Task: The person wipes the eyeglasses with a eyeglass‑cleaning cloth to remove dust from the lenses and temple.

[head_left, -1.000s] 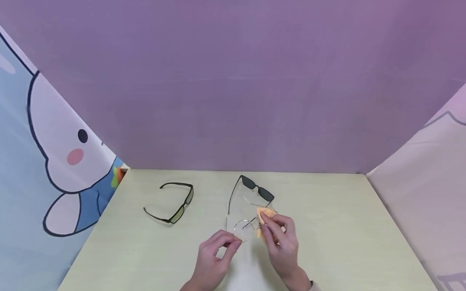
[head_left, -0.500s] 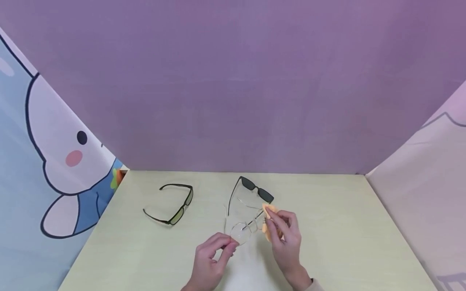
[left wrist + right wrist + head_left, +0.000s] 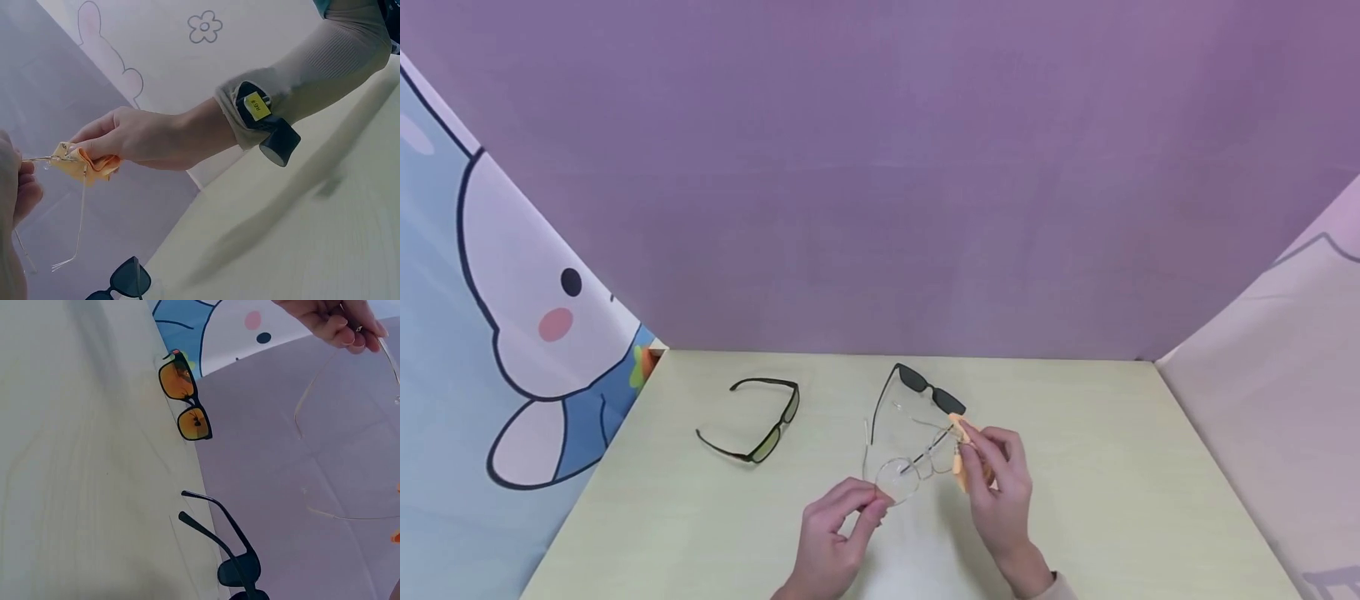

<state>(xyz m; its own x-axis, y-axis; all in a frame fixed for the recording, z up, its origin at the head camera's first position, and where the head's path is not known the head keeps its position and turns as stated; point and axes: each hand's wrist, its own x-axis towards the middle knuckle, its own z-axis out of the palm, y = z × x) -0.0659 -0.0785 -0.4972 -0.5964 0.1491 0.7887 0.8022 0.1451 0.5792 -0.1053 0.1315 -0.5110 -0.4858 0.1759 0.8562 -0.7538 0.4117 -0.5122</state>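
Between both hands is a pair of round, thin wire-framed eyeglasses point(image 3: 897, 480) with clear lenses, held above the table with the temples pointing away. My left hand point(image 3: 835, 533) pinches the rim of the left lens between thumb and fingertips. A folded orange cleaning cloth point(image 3: 94, 167) is pinched in my right hand point(image 3: 1002, 487), pressed around the outer part of the right lens. That part of the lens is hidden by cloth and fingers. In the right wrist view, one thin temple point(image 3: 359, 517) runs toward the cloth at the frame's edge.
Dark sunglasses point(image 3: 931, 389) rest on the pale table point(image 3: 1112, 467) just beyond the held eyeglasses. Black-framed glasses with yellowish lenses point(image 3: 767, 443) lie to the left. A purple backdrop point(image 3: 880, 208) rises behind the table, with printed cloth at both sides.
My right hand and the cloth have slid to the right along the eyeglasses, baring the bridge and part of the right lens. The left hand keeps its pinch, shifted slightly left. The other glasses stay put.
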